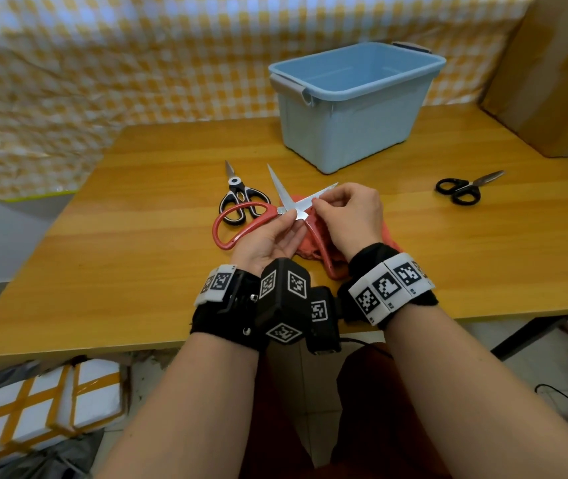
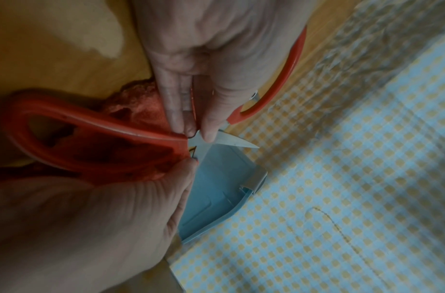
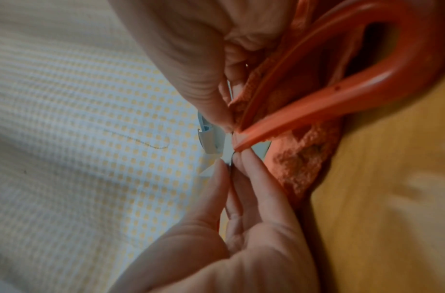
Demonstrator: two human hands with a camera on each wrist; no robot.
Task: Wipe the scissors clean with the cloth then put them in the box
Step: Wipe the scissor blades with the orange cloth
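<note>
Left hand (image 1: 264, 240) pinches the red-handled scissors (image 1: 241, 224) at the pivot, thumb and straight fingers closed on the metal where the two blades cross. Right hand (image 1: 348, 216) sits just beside it, fingers curled, pinching the right-pointing blade together with the red cloth (image 1: 308, 240). Both blades are spread apart in a V, tips pointing away from the hands. One handle loop extends to the left of the left hand; the other loop runs back between the two wrists. The cloth lies bunched beneath the right hand and under the scissors, resting on the wooden table (image 1: 137, 271).

Just beyond the left hand, a pair of black-and-white scissors (image 1: 241, 198) lies flat on the table, blades closed. Well to the right of the right hand lie black-handled scissors (image 1: 465, 188), also closed. Farther ahead of both hands stands the blue box (image 1: 355, 133), upright and open-topped. A yellow checked sheet (image 1: 103, 63) hangs behind the table.
</note>
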